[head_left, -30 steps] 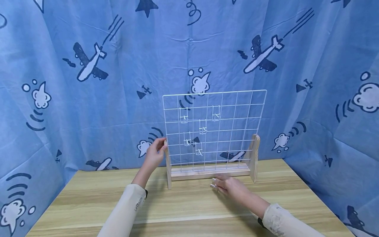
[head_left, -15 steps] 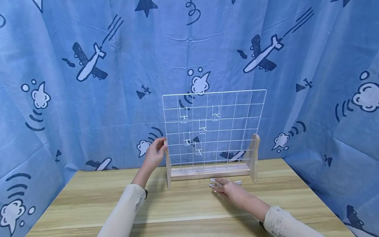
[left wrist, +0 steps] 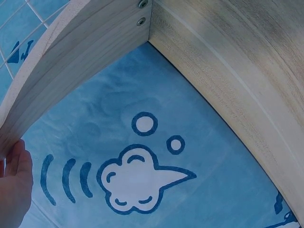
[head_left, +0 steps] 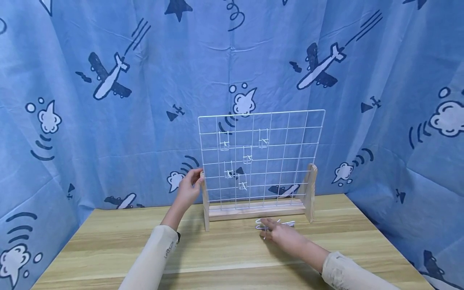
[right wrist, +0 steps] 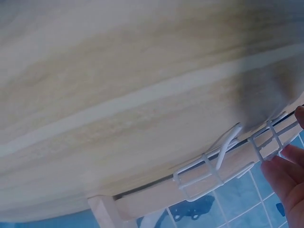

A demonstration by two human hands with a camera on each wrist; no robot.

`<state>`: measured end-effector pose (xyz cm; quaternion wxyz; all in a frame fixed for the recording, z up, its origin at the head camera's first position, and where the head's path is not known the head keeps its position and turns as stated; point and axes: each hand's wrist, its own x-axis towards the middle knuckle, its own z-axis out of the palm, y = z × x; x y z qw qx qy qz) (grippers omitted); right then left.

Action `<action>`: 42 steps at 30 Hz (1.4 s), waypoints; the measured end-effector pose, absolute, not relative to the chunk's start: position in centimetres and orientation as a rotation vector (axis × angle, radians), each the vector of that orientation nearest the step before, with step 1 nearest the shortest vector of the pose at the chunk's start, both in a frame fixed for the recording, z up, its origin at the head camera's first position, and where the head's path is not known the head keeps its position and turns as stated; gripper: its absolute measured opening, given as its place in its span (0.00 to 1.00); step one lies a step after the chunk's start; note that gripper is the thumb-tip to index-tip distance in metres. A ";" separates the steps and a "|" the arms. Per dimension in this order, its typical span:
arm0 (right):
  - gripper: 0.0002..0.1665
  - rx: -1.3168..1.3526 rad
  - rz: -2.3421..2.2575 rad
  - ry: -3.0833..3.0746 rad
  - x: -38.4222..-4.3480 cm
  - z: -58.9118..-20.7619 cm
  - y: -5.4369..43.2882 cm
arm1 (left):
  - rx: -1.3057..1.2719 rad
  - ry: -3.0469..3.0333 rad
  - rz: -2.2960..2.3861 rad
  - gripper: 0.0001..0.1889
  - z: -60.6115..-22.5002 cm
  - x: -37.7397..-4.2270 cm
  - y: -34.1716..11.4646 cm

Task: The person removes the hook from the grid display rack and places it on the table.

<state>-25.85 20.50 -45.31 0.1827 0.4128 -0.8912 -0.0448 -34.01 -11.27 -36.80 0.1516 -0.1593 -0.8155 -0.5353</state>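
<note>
A white wire grid panel [head_left: 277,153] stands upright in a wooden stand [head_left: 253,214]. With thumb and fingers, my left hand [head_left: 189,187] grips the top of the stand's left upright [left wrist: 52,71]. Several white wire hooks [head_left: 247,158] hang on the grid, mostly on its left half. Low in front of the stand, my right hand [head_left: 288,237] pinches a white wire hook [right wrist: 268,140] between thumb and fingers. Beside it, another wire hook [right wrist: 204,175] lies by the stand's base, partly behind the hand in the head view.
The wood-grain table [head_left: 203,257] runs under both forearms. A blue curtain [head_left: 152,100] printed with planes and clouds closes in the back and sides. The stand's right upright [head_left: 311,193] rises just beyond the right hand.
My right hand has drawn slightly back toward me and lowered, so more white wire shows behind its fingers. The left hand keeps its grip on the upright.
</note>
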 end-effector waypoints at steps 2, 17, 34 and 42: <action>0.20 1.168 -0.181 -2.511 -25.9 -45.4 20.5 | -0.456 -2.340 -1.535 0.18 -36.8 -34.0 -11.3; 0.24 1.174 -0.362 -2.451 -25.8 -45.5 20.3 | -0.473 -2.318 -1.534 0.18 -36.9 -34.0 -11.3; 0.26 1.209 -0.369 -2.326 -25.7 -45.9 20.8 | -0.483 -2.313 -1.541 0.18 -36.7 -33.9 -11.2; 0.12 1.231 -0.083 -2.046 -26.2 -45.5 20.8 | -0.482 -2.314 -1.536 0.18 -36.7 -33.9 -11.3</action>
